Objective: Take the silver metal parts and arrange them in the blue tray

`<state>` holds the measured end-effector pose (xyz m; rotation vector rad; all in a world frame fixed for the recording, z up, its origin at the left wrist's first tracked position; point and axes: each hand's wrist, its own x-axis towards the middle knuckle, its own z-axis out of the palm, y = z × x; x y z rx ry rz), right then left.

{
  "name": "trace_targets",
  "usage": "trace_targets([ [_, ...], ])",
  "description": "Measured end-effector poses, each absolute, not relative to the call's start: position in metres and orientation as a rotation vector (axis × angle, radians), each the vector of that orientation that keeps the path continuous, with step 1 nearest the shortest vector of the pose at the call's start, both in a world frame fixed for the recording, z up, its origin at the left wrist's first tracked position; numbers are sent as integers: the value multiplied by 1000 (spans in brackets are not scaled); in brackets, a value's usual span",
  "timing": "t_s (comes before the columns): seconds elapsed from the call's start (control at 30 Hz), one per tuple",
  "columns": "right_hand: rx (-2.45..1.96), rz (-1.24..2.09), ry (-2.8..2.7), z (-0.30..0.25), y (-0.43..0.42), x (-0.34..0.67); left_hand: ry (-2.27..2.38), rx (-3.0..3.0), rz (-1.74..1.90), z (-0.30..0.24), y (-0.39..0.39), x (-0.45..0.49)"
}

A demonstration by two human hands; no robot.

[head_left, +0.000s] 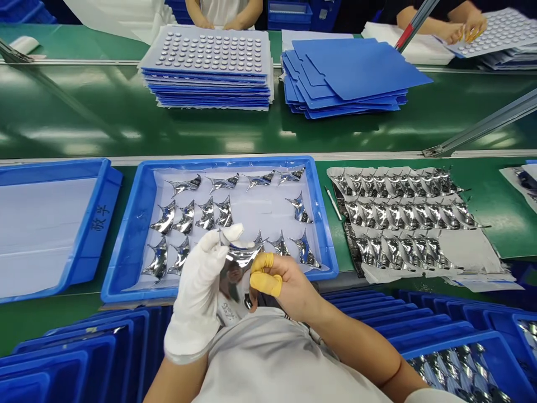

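Note:
My left hand [196, 296], in a white glove, grips a curved, mirror-bright chrome part [240, 256] with pointed tips, in front of my chest. My right hand [283, 280] is bare except for yellow finger cots on the thumb and index finger. Its fingers are closed at the part's right edge; the exact contact of the fingertips is partly hidden. Just beyond both hands lies a blue tray [226, 162] lined with white sheet, holding several similar chrome parts [225, 211] in loose rows.
Right of the tray are a thin white-handled tool [333, 203] and rows of chrome parts [394, 215] on paper-covered layers. Another blue tray [94, 224] stands left. Stacked sheets with round pieces [210, 53] and blue sheets [356, 67] lie beyond. Co-workers' hands [464, 28] show at the back.

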<state>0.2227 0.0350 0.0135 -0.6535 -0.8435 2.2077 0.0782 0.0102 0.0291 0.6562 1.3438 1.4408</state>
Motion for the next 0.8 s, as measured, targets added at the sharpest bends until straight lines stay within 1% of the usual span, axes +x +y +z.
trace_targets([
  [0.1, -610, 2150, -898, 8, 36, 222, 1232, 730, 1511, 31, 8, 72],
  [0.2, -599, 2111, -969, 0, 38, 223, 1228, 872, 1572, 33, 3, 68],
  [0.33, -601, 2007, -1134, -3, 40, 224, 1234, 923, 1543, 37, -2, 66],
  [0.53, -566, 1466, -1595, 13, 43, 233, 1387, 784, 1474, 32, 0, 61],
  [0.6, -586, 1386, -1657, 18, 42, 235, 1367, 760, 1449, 30, 3, 59],
  [0.67, -622, 1487, -1605, 19, 39, 235, 1359, 735, 1402, 30, 6, 58],
  [0.8, -695, 2065, -1054, 15, 34, 228, 1389, 696, 1337, 35, 17, 66],
])
